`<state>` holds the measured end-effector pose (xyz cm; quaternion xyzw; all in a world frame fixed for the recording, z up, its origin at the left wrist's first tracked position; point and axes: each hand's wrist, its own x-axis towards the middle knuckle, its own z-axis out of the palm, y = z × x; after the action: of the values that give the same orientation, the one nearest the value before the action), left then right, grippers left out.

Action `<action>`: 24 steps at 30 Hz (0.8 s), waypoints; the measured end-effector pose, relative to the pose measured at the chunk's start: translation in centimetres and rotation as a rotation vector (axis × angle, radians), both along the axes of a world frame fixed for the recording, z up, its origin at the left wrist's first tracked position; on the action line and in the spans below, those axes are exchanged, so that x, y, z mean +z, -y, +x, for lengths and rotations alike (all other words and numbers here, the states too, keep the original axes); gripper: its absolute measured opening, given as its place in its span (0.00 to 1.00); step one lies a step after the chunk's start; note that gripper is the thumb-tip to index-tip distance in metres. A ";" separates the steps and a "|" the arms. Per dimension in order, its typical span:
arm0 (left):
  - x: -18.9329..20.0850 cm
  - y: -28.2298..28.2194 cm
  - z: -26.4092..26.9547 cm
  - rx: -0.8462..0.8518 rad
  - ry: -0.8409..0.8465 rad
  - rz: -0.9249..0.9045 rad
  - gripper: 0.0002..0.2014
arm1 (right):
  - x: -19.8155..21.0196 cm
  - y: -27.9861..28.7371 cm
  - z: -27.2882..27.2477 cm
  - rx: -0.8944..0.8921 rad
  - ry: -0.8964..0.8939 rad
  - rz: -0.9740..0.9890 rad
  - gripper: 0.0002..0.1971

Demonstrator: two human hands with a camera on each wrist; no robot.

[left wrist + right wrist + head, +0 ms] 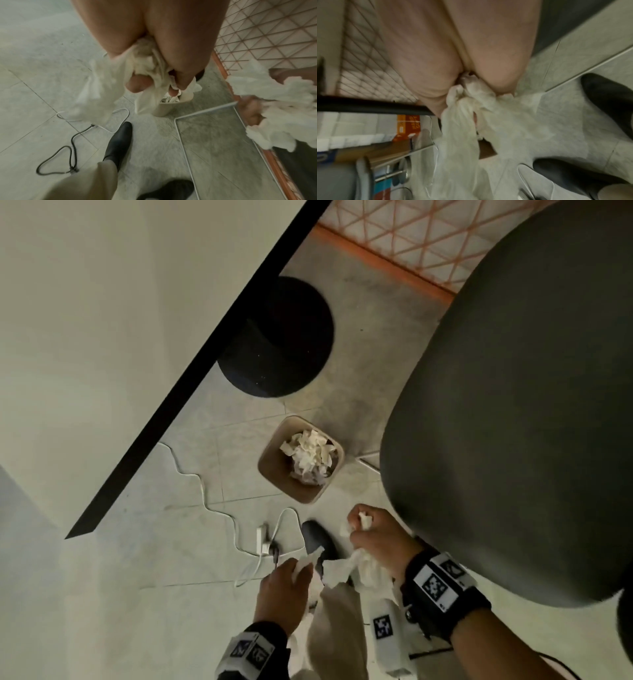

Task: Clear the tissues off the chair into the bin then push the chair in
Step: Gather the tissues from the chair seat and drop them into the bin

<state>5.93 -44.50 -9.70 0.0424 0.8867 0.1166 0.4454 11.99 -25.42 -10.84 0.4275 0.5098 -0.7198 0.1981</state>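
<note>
The dark grey chair seat (513,419) fills the right of the head view, with no tissue showing on it. A small beige bin (274,470) stands on the floor beside it, holding crumpled white tissues (310,455). My left hand (286,583) grips a bunch of white tissues (109,86) low over the floor, short of the bin. My right hand (375,537) grips another bunch of tissues (471,108) just left of the seat's front edge. In the left wrist view the bin (163,109) lies just beyond my fingers (137,83).
A white desk (102,302) with a black edge spans the upper left, with a round black base (284,337) under it. White cables and a power adapter (262,539) lie on the tiled floor. My black shoe (118,143) is near them. An orange-lined mesh panel (428,231) stands behind.
</note>
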 end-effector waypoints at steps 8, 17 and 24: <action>-7.7 -1.2 -9.9 0.071 0.041 0.109 0.18 | -10.6 3.3 -9.7 -0.072 0.049 0.179 0.06; -14.9 -4.7 -18.0 -0.001 -0.011 0.162 0.25 | -16.4 2.7 -16.7 -0.049 0.124 0.339 0.15; -19.6 -4.9 -20.3 -0.105 -0.041 0.142 0.32 | -18.3 2.3 -18.4 -0.261 0.107 0.199 0.26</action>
<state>-14.42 -39.62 -29.32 0.1226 0.8816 0.1546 0.4287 -6.37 -27.74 -29.13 0.5453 0.5074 -0.6616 0.0865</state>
